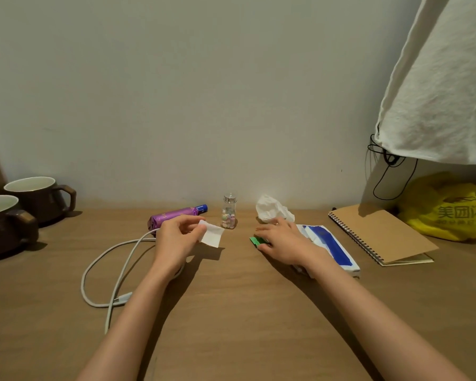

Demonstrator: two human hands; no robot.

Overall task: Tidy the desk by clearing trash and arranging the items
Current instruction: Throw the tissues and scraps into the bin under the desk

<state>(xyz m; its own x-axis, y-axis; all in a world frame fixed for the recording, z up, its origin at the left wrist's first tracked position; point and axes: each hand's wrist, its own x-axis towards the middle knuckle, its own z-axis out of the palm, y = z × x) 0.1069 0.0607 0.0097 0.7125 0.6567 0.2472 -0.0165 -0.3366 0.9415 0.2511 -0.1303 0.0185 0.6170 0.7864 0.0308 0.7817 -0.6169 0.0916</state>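
Note:
My left hand [176, 237] pinches a small white paper scrap [213, 235] a little above the wooden desk [231, 312]. My right hand [282, 243] lies over a small green item [256, 240] on the desk, fingers bent around it; whether it is lifted I cannot tell. A crumpled white tissue [272, 209] sits just behind that hand. A blue-and-white tissue pack [330, 246] lies under my right wrist. A purple wrapped packet [173, 215] with a blue end lies behind my left hand.
A small glass jar of coloured candies [228, 211] stands at the back centre. Two brown mugs [25, 210] are at the left edge. A white cable [113, 273] loops at the left. A spiral notebook [379, 233] and yellow plastic bag [445, 207] lie right, under hanging white cloth [445, 92].

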